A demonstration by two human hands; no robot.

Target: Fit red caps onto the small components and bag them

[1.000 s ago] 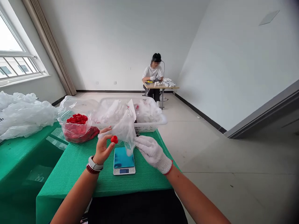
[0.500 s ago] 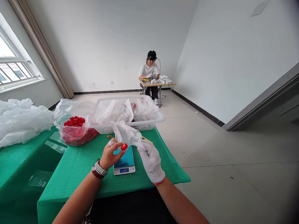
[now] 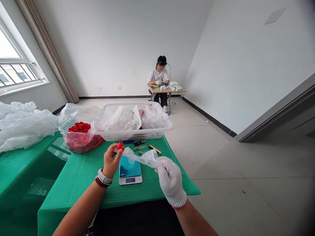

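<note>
My bare left hand (image 3: 111, 160), with a watch on the wrist, pinches a small red cap (image 3: 120, 146) together with one end of a thin clear plastic bag (image 3: 141, 157). My right hand (image 3: 169, 179), in a white knit glove, grips the bag's other end, so the bag stretches between both hands. Just below them a small digital scale (image 3: 130, 169) with a shiny blue-green plate rests on the green table cover (image 3: 81, 170).
A clear bag of red caps (image 3: 80, 132) and a white plastic basket (image 3: 134, 133) of bagged items stand at the table's far edge, with small tools in front. Crumpled plastic (image 3: 22, 123) lies left. Another person sits at a distant desk (image 3: 166, 89).
The bag was bunched upright between my hands; now it is pulled out flat and lower. My right hand moved right and toward me. My left hand kept the red cap.
</note>
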